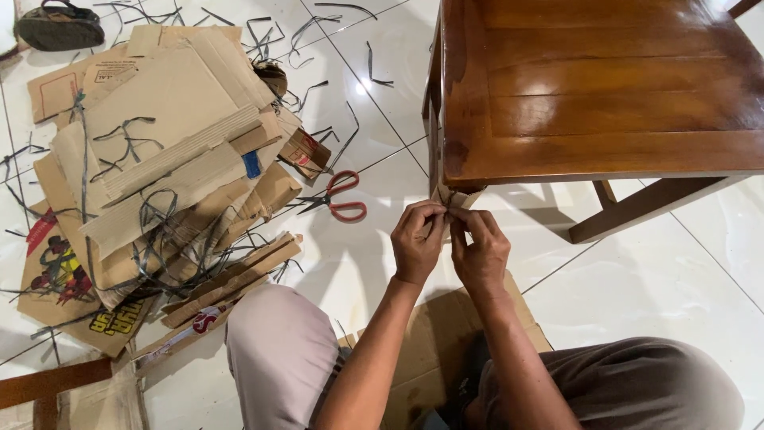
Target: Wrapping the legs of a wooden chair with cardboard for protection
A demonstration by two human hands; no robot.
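both hands pinched shut on one small cardboard piece [444,199] at the front corner of the wooden chair [605,95]: left hand [417,239] and right hand [477,251] meet fingertip to fingertip, right under the seat edge where the leg joins. likely risks: the piece is small and mostly hidden by the fingers, so it could slip or tear if pulled unevenly; knuckles sit close to the hard seat edge and could knock it. red-handled scissors [341,197] lie on the floor tiles [652,302] just left of the hands, blades pointing away, easy to brush. room: open tile to the right under the chair; left side crowded by the cardboard pile [167,159] and loose black straps [318,32]; knees close in below.
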